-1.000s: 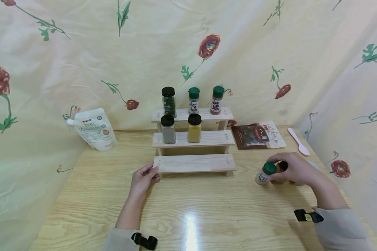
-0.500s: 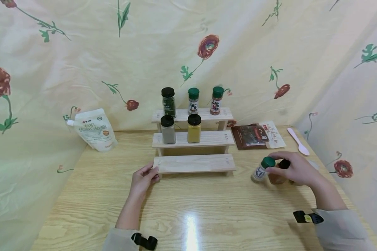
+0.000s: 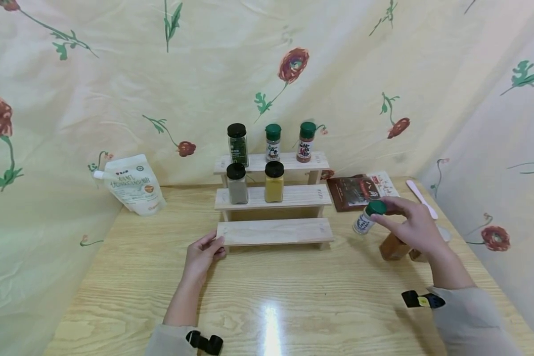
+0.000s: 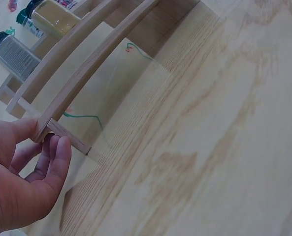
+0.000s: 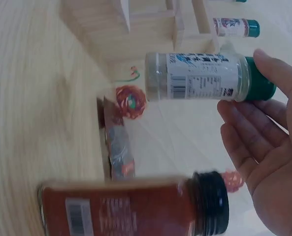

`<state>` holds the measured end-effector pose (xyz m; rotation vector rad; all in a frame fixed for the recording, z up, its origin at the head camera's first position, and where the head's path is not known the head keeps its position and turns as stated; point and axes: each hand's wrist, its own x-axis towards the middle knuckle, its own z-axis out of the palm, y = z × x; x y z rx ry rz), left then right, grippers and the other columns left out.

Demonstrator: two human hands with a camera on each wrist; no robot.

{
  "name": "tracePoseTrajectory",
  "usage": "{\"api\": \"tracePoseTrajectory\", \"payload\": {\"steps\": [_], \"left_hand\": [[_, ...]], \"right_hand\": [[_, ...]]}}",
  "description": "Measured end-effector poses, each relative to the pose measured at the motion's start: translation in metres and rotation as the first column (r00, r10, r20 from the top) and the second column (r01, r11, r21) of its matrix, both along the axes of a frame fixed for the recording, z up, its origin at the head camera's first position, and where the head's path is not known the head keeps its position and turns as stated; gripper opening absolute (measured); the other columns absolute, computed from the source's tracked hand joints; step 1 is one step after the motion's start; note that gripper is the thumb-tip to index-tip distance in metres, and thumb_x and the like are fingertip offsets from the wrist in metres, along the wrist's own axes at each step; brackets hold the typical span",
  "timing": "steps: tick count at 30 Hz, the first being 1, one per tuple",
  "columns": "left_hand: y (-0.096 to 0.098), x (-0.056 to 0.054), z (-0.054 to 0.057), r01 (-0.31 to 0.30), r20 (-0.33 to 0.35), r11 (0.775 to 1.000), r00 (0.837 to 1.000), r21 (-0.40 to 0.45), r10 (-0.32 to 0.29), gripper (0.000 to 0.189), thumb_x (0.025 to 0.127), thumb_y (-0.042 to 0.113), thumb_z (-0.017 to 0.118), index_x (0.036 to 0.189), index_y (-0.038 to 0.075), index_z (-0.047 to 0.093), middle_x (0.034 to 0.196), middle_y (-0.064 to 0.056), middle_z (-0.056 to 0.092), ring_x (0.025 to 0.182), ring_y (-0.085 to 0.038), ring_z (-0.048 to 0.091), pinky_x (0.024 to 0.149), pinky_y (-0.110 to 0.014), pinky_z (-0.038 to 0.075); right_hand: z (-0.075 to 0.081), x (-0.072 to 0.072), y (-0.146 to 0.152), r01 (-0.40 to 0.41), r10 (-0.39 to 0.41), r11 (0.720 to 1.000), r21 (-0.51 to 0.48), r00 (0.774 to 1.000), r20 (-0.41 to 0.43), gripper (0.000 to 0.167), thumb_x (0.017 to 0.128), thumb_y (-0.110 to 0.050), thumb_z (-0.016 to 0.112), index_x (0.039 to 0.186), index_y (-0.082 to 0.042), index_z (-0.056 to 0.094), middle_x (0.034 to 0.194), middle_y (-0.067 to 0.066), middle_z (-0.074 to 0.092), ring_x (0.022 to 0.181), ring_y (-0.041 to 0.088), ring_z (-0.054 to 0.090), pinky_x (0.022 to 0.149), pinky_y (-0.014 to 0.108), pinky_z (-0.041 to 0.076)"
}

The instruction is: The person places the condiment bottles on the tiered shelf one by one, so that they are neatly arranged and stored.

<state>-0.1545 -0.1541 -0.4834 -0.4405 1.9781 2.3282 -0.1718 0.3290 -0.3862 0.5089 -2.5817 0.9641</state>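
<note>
My right hand pinches a small spice shaker by its green cap, thumb on one side and fingers on the other. It hangs tilted above the table, right of a three-step wooden rack. The right wrist view shows pale contents behind the shaker's white label. My left hand grips the left end of the rack's lowest board; in the left wrist view the thumb lies over the board's end and fingers curl beneath. Below my right hand stands a black-capped jar of red-brown spice, partly hidden in the head view.
On the top step stand a black-capped green herb jar and two green-capped shakers. Grey and yellow jars occupy the middle step. A white pouch stands left; a brown packet and pink spoon lie right.
My right hand has lifted the green-capped shaker from beside the red-brown jar, moving it up and slightly left, towards the back. The left hand and rack have stayed in place.
</note>
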Motion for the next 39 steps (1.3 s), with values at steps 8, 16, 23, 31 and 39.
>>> {"api": "tracePoseTrajectory", "payload": {"steps": [8,16,23,31,39], "left_hand": [[0.0,0.0,0.0,0.0,-0.008,1.0,1.0,-0.013,0.0,0.043,0.098,0.005,0.067,0.137,-0.008,0.056,0.094,-0.006,0.063,0.08,-0.012,0.065,0.079,-0.025,0.063],[0.0,-0.001,-0.001,-0.011,-0.013,1.0,1.0,0.003,0.011,0.041,0.098,0.003,0.066,0.137,-0.009,0.057,0.091,-0.004,0.064,0.079,-0.013,0.067,0.077,-0.025,0.063],[0.0,-0.001,-0.002,-0.004,-0.012,1.0,1.0,-0.001,0.004,0.042,0.098,0.004,0.067,0.136,-0.008,0.057,0.092,-0.004,0.064,0.079,-0.013,0.066,0.077,-0.024,0.063],[0.001,0.0,-0.001,-0.006,-0.008,1.0,1.0,0.007,0.006,0.044,0.097,0.005,0.068,0.138,-0.008,0.056,0.093,-0.004,0.064,0.079,-0.012,0.065,0.077,-0.024,0.063],[0.0,0.001,0.0,0.006,-0.002,1.0,1.0,0.005,-0.006,0.048,0.097,0.008,0.069,0.141,-0.006,0.054,0.095,-0.005,0.063,0.081,-0.013,0.065,0.08,-0.025,0.063]], "right_hand": [[0.005,-0.01,-0.017,0.051,-0.051,0.997,-0.058,0.999,0.0,0.038,0.088,-0.014,0.081,0.122,-0.003,0.07,0.099,0.007,0.072,0.088,-0.008,0.06,0.072,0.007,0.047],[0.017,-0.018,-0.034,0.034,-0.038,0.997,-0.074,0.998,-0.057,0.041,0.089,-0.012,0.08,0.126,-0.001,0.067,0.097,0.013,0.072,0.088,-0.009,0.059,0.076,0.005,0.044],[0.024,-0.033,-0.052,-0.027,0.005,0.99,-0.14,0.988,-0.156,0.036,0.083,0.001,0.082,0.118,0.002,0.07,0.094,0.011,0.068,0.083,-0.007,0.06,0.079,0.004,0.05],[0.03,-0.048,-0.073,-0.003,-0.028,0.983,-0.184,0.985,-0.168,0.03,0.083,-0.003,0.083,0.111,0.001,0.073,0.093,0.013,0.071,0.075,0.003,0.061,0.062,0.009,0.049],[0.031,-0.06,-0.088,-0.03,0.01,0.978,-0.205,0.995,-0.1,0.032,0.085,-0.009,0.083,0.114,0.001,0.072,0.099,0.015,0.073,0.08,-0.003,0.064,0.074,0.012,0.057]]}}
